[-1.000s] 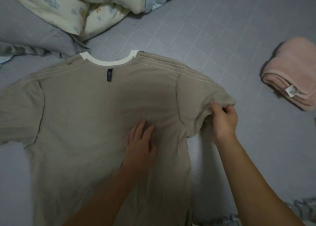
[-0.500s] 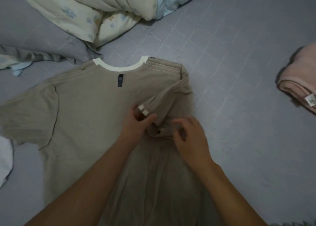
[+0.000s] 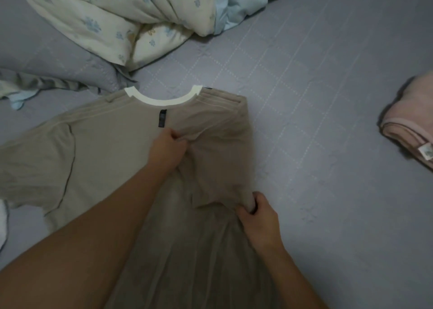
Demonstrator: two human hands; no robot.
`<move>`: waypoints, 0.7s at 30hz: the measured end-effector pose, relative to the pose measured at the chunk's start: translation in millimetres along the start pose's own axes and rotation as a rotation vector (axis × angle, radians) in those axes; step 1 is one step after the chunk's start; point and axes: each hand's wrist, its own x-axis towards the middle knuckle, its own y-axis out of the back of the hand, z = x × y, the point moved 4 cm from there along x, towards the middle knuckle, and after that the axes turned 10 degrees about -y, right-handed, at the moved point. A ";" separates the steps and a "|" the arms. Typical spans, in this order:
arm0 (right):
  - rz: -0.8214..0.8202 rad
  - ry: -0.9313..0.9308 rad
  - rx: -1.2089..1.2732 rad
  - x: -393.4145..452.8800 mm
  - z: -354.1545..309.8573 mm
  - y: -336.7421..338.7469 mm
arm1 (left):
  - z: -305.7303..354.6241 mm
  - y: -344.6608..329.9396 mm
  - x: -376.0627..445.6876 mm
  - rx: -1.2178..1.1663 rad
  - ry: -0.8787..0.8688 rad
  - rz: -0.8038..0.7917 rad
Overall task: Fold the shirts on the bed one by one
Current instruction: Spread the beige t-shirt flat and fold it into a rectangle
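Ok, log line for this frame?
beige shirt: right sleeve folded in | left hand: pinches fold | right hand: grips edge | left sleeve: flat

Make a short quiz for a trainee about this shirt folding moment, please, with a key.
1. True or false: the right sleeve of the beige shirt is folded inward.
2. What does the left hand pinch? A) the white collar B) the shirt's folded fabric C) the pink towel
3. Which sleeve lies flat and unfolded?

Key: 1 true. 2 B. 3 The left one; the right hand grips the folded side's edge.
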 end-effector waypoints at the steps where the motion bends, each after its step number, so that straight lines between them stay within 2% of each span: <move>1: -0.018 -0.012 -0.010 -1.0 0.3 -2.5 | -3.7 1.5 1.6 0.102 0.010 -0.032; 2: -0.030 -0.019 -0.002 -0.9 0.1 -4.2 | -1.9 3.8 4.4 0.165 -0.017 -0.016; 4: -0.013 -0.014 0.073 0.5 -3.3 -3.0 | 17.3 1.0 12.4 0.084 -0.161 0.016; 6: 0.038 -0.018 0.213 5.1 -7.9 2.2 | 48.0 -17.6 18.9 -0.033 -0.317 -0.107; 8: 0.085 -0.021 0.264 13.7 -11.0 8.2 | 76.1 -38.7 27.3 0.046 -0.423 -0.229; 9: 0.084 -0.018 0.251 18.2 -12.5 9.9 | 87.5 -45.3 31.1 0.102 -0.468 -0.225; 11: 0.066 0.001 0.209 23.3 -15.1 10.7 | 103.9 -46.4 39.3 0.099 -0.537 -0.085; 13: 0.102 0.032 0.223 24.8 -12.7 12.5 | 107.7 -38.8 43.9 0.041 -0.586 0.130; 14: 0.129 0.041 0.233 25.5 -9.6 13.2 | 105.3 -36.2 44.6 0.049 -0.613 0.184; 18: 0.147 0.006 0.097 26.4 0.0 5.2 | 68.4 -48.7 43.4 0.281 -0.546 0.095; 21: 0.129 -0.035 0.029 28.5 -1.3 4.6 | 41.0 -48.1 13.9 0.282 -0.480 0.184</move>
